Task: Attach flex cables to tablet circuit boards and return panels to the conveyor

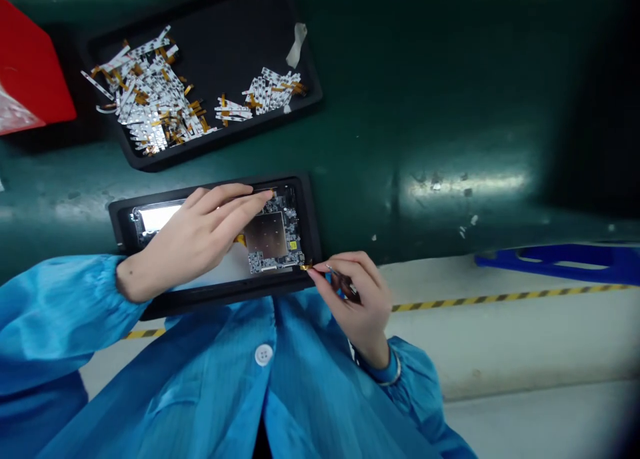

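An opened tablet (225, 269) with its circuit board (295, 212) showing lies in a black tray (313, 225) at the table's near edge. My left hand (195, 235) rests across it, fingers stretched out, the fingertips touching the board's far edge by a small orange tab. Part of the tablet is hidden beneath this hand. At the board's near right corner, my right hand (357, 292) pinches a small gold flex cable (306, 267) between thumb and forefinger. A thin metal tool (350, 287), mostly covered by the curled fingers, is tucked in the same hand; its kind is unclear.
Beyond the tablet stands a black bin (225, 32) with heaps of white and orange flex strips (155, 92). A red box (35, 65) is at the far left. Small scraps (465, 185) lie on the green table (380, 112). A blue plastic object (560, 262) is at right.
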The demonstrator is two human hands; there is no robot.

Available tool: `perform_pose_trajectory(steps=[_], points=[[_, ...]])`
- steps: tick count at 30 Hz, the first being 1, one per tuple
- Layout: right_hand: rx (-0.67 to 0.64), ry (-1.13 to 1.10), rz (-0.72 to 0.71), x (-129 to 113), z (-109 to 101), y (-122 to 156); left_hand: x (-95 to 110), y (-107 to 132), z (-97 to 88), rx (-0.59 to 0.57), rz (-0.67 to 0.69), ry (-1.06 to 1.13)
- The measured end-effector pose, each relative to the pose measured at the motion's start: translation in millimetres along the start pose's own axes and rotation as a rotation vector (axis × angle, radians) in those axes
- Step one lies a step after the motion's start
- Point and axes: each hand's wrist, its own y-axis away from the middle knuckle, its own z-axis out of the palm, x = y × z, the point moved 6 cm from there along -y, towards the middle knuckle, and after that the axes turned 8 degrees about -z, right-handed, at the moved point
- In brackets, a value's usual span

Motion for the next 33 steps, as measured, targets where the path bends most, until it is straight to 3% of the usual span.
perform_pose_trajectory(steps=[6, 9, 15, 19, 24, 28, 33], points=[[0.035, 0.058, 0.0, 1.0, 1.5, 7.1, 10.0, -4.5, -1.9, 0.022, -0.027, 0.003], [0.007, 0.04, -0.073, 0.3, 5.6, 10.6, 23.6, -7.9, -3.0, -0.006, -0.036, 0.089], [-0.082, 0.135, -0.289, -4.3, 11.7, 11.8, 48.8, -19.1, 15.5, -0.146, 0.034, 0.227], [-0.104, 0.185, -0.437, -9.3, 12.1, 10.8, 40.0, -25.6, 16.4, -0.158, -0.037, 0.41], [-0.188, 0.176, -0.512, -15.5, 17.5, 5.8, 25.9, -23.5, 1.2, -0.146, -0.181, 0.645], [-0.15, 0.17, -0.475, -20.5, 19.3, -1.1, 20.8, -15.9, -6.1, -0.123, -0.216, 0.628], [-0.1, 0.152, -0.402, -18.4, 21.4, 1.7, 14.8, -5.7, -1.2, -0.139, -0.258, 0.656]])
